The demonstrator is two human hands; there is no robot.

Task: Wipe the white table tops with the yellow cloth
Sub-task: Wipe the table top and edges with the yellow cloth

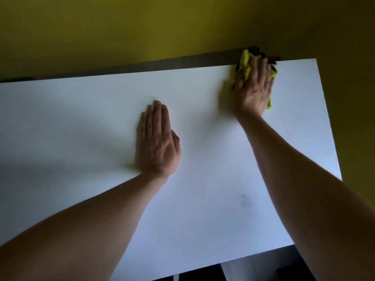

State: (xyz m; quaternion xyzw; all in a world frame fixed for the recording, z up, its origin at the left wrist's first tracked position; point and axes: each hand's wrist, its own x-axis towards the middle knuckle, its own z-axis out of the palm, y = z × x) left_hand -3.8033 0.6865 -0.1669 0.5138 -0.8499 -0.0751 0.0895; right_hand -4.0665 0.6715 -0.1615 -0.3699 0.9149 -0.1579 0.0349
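My right hand (252,88) presses the cloth (244,63) flat against the table (85,126) at its far right corner, fingers straight and slightly spread over the bunched fabric; nothing is pinched. My left hand (159,138) lies flat on the bare top near the middle, fingers together, holding nothing.

Hazards, as I judge them:

1. Cloth over the far edge. Part of the fabric already overhangs the dark strip (142,64) between table and wall (142,27). With no pinch on it, a further outward push could drop it behind the table.
2. Cloth slip. The fabric is bunched, not spread; a fast return stroke could leave it behind under the palm.
3. Missed area. Faint marks (243,199) sit on the near part of the top, well apart from the cloth.
4. Fresh prints. The braced left palm may mark the surface.
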